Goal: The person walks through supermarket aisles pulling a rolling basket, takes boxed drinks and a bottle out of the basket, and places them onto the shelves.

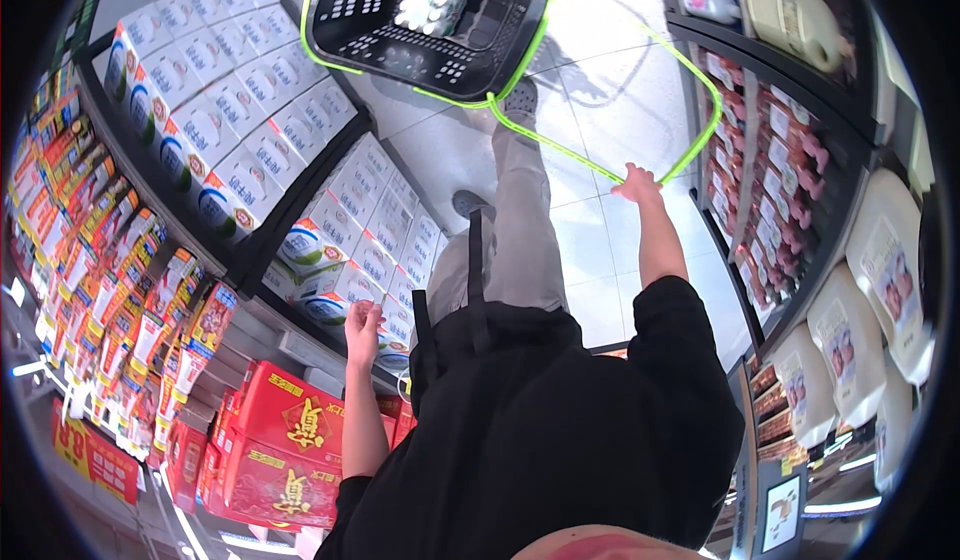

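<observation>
My right hand (639,185) grips the lime-green pull handle (709,140), reaching out to my right. This handle joins a black plastic shopping basket (360,42) with slotted walls and a green rim, just beyond my feet. Inside lie a pack of small bottles with bright tops (429,3) and a dark package (487,16), too unclear to name. My left hand (364,326) is raised at my left side with its fingers bent, before stacked white milk cartons (367,219). Whether it touches them or holds something thin is unclear.
More milk cartons (217,84) stand farther along on the left. Red gift boxes (289,447) and hanging packaged snacks (112,282) are nearer. Shelves on the right hold packaged goods (772,177) and large white jugs (840,327). Tiled floor (592,252) runs between.
</observation>
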Demonstrator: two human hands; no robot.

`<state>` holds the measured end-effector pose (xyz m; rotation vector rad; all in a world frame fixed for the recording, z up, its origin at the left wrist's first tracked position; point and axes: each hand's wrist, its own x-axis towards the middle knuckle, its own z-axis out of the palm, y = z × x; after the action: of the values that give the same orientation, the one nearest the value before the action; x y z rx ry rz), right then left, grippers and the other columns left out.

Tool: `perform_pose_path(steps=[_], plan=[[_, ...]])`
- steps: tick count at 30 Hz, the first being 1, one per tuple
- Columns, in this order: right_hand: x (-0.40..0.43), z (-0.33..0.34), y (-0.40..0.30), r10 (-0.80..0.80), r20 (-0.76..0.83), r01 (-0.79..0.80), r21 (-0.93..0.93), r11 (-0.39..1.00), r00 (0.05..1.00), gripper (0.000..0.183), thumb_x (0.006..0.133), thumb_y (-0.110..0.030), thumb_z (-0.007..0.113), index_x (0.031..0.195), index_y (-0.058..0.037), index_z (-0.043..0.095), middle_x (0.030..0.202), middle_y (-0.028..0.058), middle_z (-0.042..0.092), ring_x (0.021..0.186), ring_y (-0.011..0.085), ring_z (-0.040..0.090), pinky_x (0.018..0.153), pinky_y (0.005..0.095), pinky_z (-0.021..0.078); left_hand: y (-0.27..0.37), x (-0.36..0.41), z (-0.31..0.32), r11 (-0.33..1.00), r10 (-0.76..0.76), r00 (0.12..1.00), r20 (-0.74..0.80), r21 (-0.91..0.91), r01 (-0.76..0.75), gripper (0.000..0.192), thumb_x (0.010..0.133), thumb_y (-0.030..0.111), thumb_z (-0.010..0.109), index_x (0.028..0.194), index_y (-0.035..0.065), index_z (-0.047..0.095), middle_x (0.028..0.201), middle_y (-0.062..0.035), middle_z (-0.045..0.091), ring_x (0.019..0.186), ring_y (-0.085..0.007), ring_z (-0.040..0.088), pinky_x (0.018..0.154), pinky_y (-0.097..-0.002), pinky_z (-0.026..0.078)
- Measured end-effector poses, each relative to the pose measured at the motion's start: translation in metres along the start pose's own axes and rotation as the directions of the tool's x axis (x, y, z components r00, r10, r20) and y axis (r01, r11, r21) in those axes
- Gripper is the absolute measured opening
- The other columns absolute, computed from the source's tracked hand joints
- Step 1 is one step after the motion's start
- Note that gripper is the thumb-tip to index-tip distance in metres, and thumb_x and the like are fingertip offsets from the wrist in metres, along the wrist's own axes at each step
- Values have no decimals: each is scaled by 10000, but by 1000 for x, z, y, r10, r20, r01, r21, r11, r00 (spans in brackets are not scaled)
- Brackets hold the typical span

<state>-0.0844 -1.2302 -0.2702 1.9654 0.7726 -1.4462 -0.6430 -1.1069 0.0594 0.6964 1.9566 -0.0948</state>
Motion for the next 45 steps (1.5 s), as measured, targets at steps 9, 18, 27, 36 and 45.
perform_pose_path(steps=[9, 18, 27, 36, 45], plan=[[-77, 29, 4, -48, 77, 66, -261, 963, 996, 436, 778, -176, 597, 1203, -82, 621, 1203, 134, 677, 1175, 316, 614, 1121, 739, 105, -71, -14, -11, 995, 95, 995, 17, -27, -95, 200, 928, 164, 643, 1006, -4, 567, 841, -49, 618, 743, -126, 607, 691, -275, 498], [-262, 40, -45, -553, -251, 386, -494, 779, 795, 270, 764, -118, 565, 1022, -62, 619, 883, 181, 699, 876, 375, 683, 858, 539, 495, -145, -4, 0, 889, 430, 901, -53, -149, -433, 336, 882, 195, 698, 1110, -8, 559, 876, -93, 653, 771, -153, 632, 708, -292, 508], [-399, 121, -237, -762, -282, 563, -536, 629, 583, 477, 753, -117, 602, 1222, -76, 528, 893, 200, 694, 866, 405, 683, 752, 528, 546, -96, -54, 30, 841, 345, 893, 291, -518, -156, 627, 937, 419, 616, 1420, 92, 385, 1133, -167, 643, 893, -226, 657, 726, -402, 532], [-426, 169, -259, -877, -240, 691, -544, 476, 415, 439, 758, -232, 644, 1164, -75, 589, 918, 218, 684, 916, 393, 670, 787, 509, 547, -110, 36, 35, 495, 178, 941, -289, -800, -339, 655, 855, -70, 500, 1479, -20, 307, 1053, -192, 675, 685, -215, 702, 617, -318, 542], [-403, 104, -262, -742, -231, 581, -495, 646, 629, 349, 738, -332, 664, 991, -94, 694, 951, 164, 709, 913, 366, 675, 809, 482, 545, -69, 65, 14, 642, 166, 939, -301, -689, -335, 633, 847, -38, 455, 1470, -3, 344, 935, -141, 716, 644, -198, 697, 587, -325, 544]])
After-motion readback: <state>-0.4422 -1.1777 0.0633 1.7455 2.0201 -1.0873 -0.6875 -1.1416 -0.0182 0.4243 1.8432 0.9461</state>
